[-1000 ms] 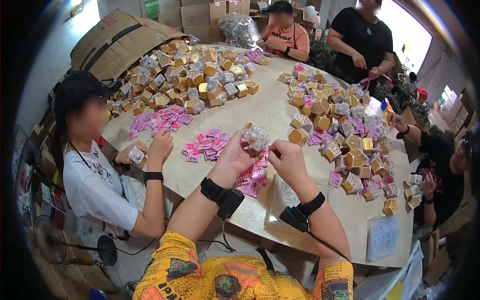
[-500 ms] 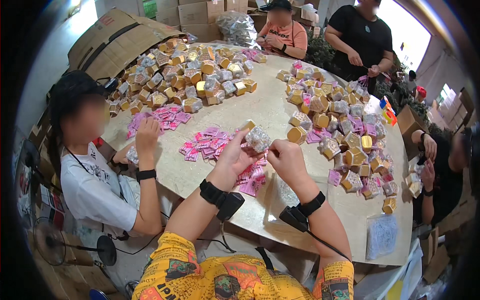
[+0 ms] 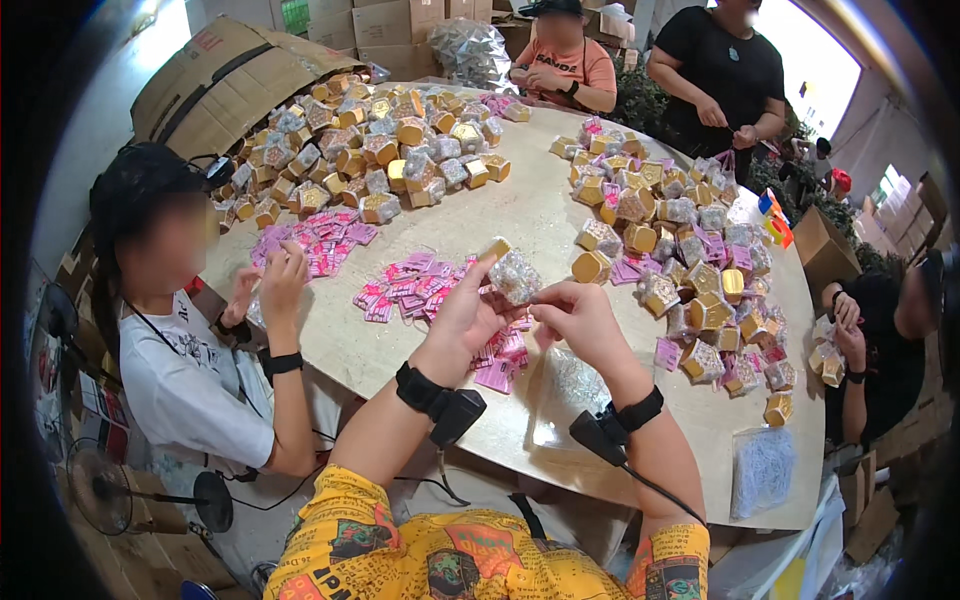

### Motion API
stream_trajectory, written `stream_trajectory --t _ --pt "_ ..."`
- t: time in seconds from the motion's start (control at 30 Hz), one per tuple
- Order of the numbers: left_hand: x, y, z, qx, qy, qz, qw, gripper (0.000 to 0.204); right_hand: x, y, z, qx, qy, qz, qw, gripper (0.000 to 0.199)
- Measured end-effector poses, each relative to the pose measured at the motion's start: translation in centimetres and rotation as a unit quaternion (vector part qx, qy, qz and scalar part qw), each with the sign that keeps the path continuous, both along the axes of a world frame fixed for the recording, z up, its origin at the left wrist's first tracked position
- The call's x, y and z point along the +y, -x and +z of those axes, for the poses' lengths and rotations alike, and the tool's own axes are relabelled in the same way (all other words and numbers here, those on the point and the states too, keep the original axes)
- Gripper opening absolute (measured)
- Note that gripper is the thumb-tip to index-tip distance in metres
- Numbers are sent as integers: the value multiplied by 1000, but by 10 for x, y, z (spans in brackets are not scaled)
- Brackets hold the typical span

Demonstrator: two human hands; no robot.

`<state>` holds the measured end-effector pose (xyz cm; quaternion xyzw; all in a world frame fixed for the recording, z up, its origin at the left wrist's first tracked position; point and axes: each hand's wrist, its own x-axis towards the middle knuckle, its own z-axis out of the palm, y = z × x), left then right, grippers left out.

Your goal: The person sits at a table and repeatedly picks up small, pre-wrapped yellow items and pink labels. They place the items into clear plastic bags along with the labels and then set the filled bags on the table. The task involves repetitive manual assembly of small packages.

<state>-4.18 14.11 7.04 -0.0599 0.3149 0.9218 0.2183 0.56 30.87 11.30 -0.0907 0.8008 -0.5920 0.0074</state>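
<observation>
My left hand [image 3: 462, 318] is closed around a glittery ornament [image 3: 514, 278], silver on one side with a gold part by the thumb, held up above the table. Close against its lower right edge, my right hand [image 3: 585, 322] has its thumb and fingertips pinched together. What lies in that pinch is too small to make out; a bit of pink shows just below the fingers. Under my left hand spreads a pile of pink tags [image 3: 405, 288], with more tags [image 3: 497, 368] between my wrists.
Gold and silver ornaments are heaped at the far left [image 3: 345, 150] and on the right [image 3: 690, 240] of the table [image 3: 470, 225]. Clear plastic bags [image 3: 765, 475] lie near the front edge. A person [image 3: 190, 370] works close on my left; others sit or stand around.
My right fingertips have shifted slightly down and left, below the ornament, and the right wrist has moved a little right. My left hand keeps its hold. The person on my left has lifted another hand.
</observation>
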Motion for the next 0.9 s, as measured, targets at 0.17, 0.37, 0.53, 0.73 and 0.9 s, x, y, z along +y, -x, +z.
stream_trajectory --t 0.17,0.37,0.53,0.73,0.9 --pt "5 -2 0 -11 -27 -15 999 31 10 4 -7 -29 66 19 997 14" --pt "11 -2 -10 9 72 -60 996 44 22 13 -31 -144 179 2 973 13" --pt "7 -2 -3 52 176 -107 977 58 93 54 -14 1 121 -139 983 14" --pt "-29 -3 -18 342 442 -76 826 39 170 43 16 141 -154 -269 940 34" --pt "-34 -7 -30 489 613 -77 616 45 130 -9 -68 99 -307 -150 935 28"
